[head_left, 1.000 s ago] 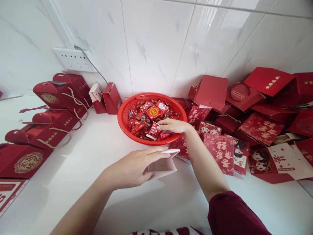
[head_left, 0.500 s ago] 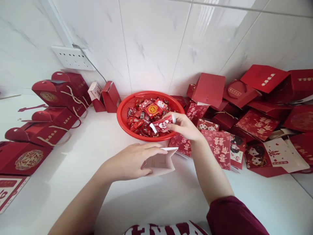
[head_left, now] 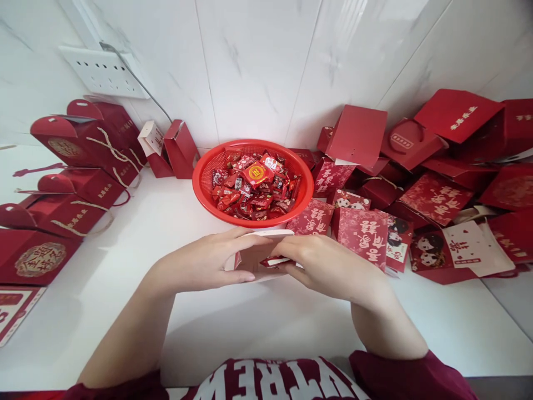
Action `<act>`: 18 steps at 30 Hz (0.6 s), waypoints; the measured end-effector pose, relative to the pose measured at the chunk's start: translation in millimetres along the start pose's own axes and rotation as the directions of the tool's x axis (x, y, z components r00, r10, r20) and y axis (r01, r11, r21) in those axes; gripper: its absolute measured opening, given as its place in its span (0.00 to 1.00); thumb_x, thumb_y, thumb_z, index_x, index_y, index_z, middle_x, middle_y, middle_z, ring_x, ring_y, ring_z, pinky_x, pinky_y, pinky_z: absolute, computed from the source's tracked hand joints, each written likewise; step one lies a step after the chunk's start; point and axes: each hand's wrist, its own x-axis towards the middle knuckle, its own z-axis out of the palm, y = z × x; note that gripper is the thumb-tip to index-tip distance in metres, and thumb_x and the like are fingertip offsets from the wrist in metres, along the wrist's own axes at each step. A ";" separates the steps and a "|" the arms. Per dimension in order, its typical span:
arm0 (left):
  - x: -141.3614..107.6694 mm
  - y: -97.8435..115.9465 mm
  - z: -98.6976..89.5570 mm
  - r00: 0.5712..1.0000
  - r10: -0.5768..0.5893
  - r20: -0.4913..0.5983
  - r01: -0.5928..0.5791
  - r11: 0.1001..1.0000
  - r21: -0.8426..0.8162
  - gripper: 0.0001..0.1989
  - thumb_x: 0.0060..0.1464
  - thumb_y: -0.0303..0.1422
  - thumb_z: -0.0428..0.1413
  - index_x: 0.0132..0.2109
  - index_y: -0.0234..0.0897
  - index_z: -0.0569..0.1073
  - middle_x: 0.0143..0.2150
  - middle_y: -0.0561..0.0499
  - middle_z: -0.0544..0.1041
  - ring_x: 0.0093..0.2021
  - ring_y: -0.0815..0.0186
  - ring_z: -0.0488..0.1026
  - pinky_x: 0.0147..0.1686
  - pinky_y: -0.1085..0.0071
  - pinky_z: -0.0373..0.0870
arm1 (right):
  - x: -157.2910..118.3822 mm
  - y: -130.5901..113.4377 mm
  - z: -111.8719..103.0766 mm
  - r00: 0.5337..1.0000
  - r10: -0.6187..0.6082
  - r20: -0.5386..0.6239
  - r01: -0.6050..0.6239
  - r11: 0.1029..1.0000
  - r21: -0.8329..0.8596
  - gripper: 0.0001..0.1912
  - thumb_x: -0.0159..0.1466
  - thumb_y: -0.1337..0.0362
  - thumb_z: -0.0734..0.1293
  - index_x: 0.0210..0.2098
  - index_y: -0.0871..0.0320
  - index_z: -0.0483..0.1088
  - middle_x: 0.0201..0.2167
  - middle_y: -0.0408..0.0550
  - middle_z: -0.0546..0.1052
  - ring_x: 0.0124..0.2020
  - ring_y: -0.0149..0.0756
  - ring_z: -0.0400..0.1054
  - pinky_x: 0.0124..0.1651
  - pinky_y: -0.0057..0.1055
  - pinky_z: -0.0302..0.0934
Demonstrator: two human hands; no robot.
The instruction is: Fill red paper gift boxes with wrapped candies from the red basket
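A small paper gift box (head_left: 256, 258), its pale inside showing, is held in my left hand (head_left: 208, 260), thumb at the near wall and fingers along the far one. My right hand (head_left: 322, 264) reaches over the box's right side, closed on a red-and-white wrapped candy (head_left: 275, 261) at the opening. Part of the candy is hidden behind the fingers. Just beyond both hands stands a red plastic basket (head_left: 201, 194), heaped with red wrapped candies (head_left: 254, 194).
Red gift boxes with rope handles (head_left: 79, 216) line the left side. A large pile of red boxes (head_left: 437, 194) covers the right, against the tiled wall (head_left: 258, 66). Two small boxes (head_left: 181, 149) stand left of the basket, below a power strip (head_left: 104, 72).
My right hand has come down from above the basket to the box, bringing the candy to its opening. The view has shifted slightly; my left hand still holds the box.
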 end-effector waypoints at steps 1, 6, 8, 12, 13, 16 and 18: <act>-0.6 -1.4 -0.5 1.000 -0.004 0.017 0.005 1.000 -0.024 0.30 0.62 0.41 0.56 0.68 0.53 0.57 0.64 0.50 0.68 0.59 0.57 0.69 0.55 0.67 0.66 | 2.6 -2.2 0.8 1.000 0.019 0.007 -0.019 0.999 -0.048 0.09 0.66 0.72 0.62 0.41 0.57 0.73 0.37 0.49 0.79 0.37 0.40 0.75 0.36 0.31 0.62; 3.4 -4.6 0.5 0.996 -0.018 0.087 0.028 0.993 -0.118 0.22 0.60 0.44 0.57 0.58 0.41 0.69 0.51 0.46 0.75 0.46 0.58 0.74 0.44 0.68 0.70 | 20.9 -16.2 2.3 0.998 -0.067 -0.012 0.063 0.977 -0.206 0.08 0.66 0.72 0.63 0.43 0.60 0.71 0.37 0.50 0.78 0.32 0.38 0.74 0.26 0.32 0.53; 4.9 -4.8 1.3 0.995 -0.046 0.085 0.056 0.990 -0.126 0.19 0.59 0.44 0.57 0.54 0.40 0.71 0.48 0.47 0.75 0.43 0.60 0.73 0.43 0.68 0.69 | 27.0 -21.3 2.7 0.990 -0.140 0.020 0.141 0.969 -0.202 0.07 0.66 0.71 0.64 0.42 0.59 0.72 0.36 0.49 0.79 0.30 0.37 0.73 0.25 0.32 0.50; 5.6 -5.6 2.4 0.995 -0.039 0.090 0.051 0.990 -0.135 0.19 0.59 0.44 0.58 0.53 0.40 0.71 0.47 0.48 0.74 0.43 0.61 0.73 0.43 0.69 0.68 | 38.7 -23.4 4.2 0.966 -0.216 0.142 0.243 0.947 -0.212 0.05 0.64 0.71 0.66 0.35 0.59 0.75 0.31 0.49 0.80 0.27 0.36 0.72 0.25 0.32 0.46; 5.7 -6.1 2.6 0.994 -0.047 0.096 0.059 0.990 -0.128 0.19 0.58 0.45 0.58 0.51 0.39 0.71 0.46 0.48 0.74 0.43 0.61 0.73 0.42 0.70 0.68 | 42.4 -22.4 4.2 0.957 -0.229 0.178 0.264 0.942 -0.207 0.05 0.64 0.70 0.67 0.35 0.59 0.76 0.31 0.49 0.80 0.26 0.36 0.71 0.25 0.32 0.46; 6.6 -7.7 2.8 0.990 -0.097 0.101 0.107 0.990 -0.093 0.18 0.58 0.47 0.58 0.47 0.39 0.72 0.45 0.49 0.74 0.42 0.62 0.73 0.41 0.70 0.68 | 53.7 -18.5 3.0 0.925 -0.249 0.286 0.299 0.943 -0.146 0.09 0.65 0.62 0.67 0.32 0.58 0.78 0.30 0.50 0.80 0.26 0.36 0.70 0.25 0.32 0.47; 7.1 -8.5 2.0 0.991 -0.097 0.091 0.104 0.992 -0.076 0.20 0.58 0.49 0.57 0.48 0.39 0.72 0.45 0.49 0.74 0.43 0.61 0.73 0.42 0.69 0.68 | 59.1 -17.2 1.4 0.913 -0.244 0.326 0.297 0.947 -0.125 0.11 0.66 0.60 0.67 0.32 0.58 0.78 0.29 0.50 0.80 0.26 0.36 0.70 0.25 0.31 0.48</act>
